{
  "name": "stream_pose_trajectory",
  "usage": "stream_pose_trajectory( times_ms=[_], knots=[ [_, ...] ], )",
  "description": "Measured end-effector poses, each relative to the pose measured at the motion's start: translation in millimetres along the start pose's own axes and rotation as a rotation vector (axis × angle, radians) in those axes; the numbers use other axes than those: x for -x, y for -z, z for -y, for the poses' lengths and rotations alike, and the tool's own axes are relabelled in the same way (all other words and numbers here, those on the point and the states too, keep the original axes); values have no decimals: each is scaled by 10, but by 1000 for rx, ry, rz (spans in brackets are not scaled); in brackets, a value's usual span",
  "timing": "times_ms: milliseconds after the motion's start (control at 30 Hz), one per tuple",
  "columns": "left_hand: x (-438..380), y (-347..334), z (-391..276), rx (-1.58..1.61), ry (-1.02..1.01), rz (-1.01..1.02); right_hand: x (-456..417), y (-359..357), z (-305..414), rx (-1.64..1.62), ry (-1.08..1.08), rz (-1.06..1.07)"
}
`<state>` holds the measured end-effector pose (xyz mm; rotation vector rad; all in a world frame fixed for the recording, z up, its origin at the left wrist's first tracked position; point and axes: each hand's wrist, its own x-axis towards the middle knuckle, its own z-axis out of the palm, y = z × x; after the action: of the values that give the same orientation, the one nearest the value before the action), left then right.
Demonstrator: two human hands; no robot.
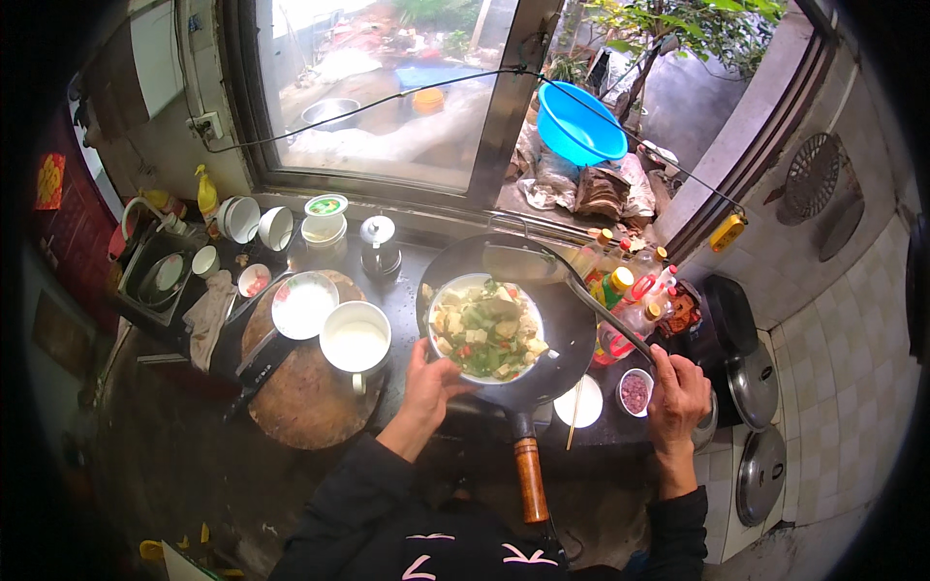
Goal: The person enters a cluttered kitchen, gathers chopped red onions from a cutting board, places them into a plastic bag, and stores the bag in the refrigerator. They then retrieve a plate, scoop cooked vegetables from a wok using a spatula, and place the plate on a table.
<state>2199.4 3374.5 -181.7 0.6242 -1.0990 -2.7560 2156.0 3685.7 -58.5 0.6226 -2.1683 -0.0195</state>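
Note:
My left hand (429,385) grips the lower left rim of a white bowl (536,312) filled with tofu cubes, green leaves and red bits (483,330). The bowl is above a dark wok (574,319), whose wooden handle (531,479) points towards me. With my right hand (678,388) I hold the long metal handle of a wok spatula (524,263); its blade is over the wok's far side, beyond the bowl. A small bowl of chopped purplish food (634,392) is just left of my right hand, near a white dish (579,407) with chopsticks (574,421) across it.
At left, a round wooden chopping board (312,407) carries a cleaver (256,363), a plate (305,305) and a white mug (355,338). Bottles (614,287) crowd the wok's right side. Lidded pots (755,385) stand at right. Beyond the board are a sink (134,283) and stacked bowls (240,218).

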Motion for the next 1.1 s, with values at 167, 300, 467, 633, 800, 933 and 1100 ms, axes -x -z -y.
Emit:
stream_pose_trajectory(
  times_ms=[167, 300, 467, 633, 800, 933, 1100],
  knots=[
    [12, 84, -12, -16, 4, -10, -31, 23, 17, -95, -7, 22],
    [71, 103, -84, 24, 10, -21, -29, 1, -194, -274, -206, 191],
    [279, 407, -224, -21, -64, -32, -420, -63, -612, 89, -95, 589],
    [623, 595, -434, -52, -169, -116, -1158, -358, -652, 195, 215, 771],
    [892, 838, -516, -18, -236, -220, -1652, -742, -204, 299, 339, 1193],
    [1100, 945, -547, 6, -303, -283, -1437, -1174, -50, -93, 364, 1062],
    [1249, 1213, -528, 26, -346, -331, -1517, -1379, 61, -12, 434, 479]
  ],
)
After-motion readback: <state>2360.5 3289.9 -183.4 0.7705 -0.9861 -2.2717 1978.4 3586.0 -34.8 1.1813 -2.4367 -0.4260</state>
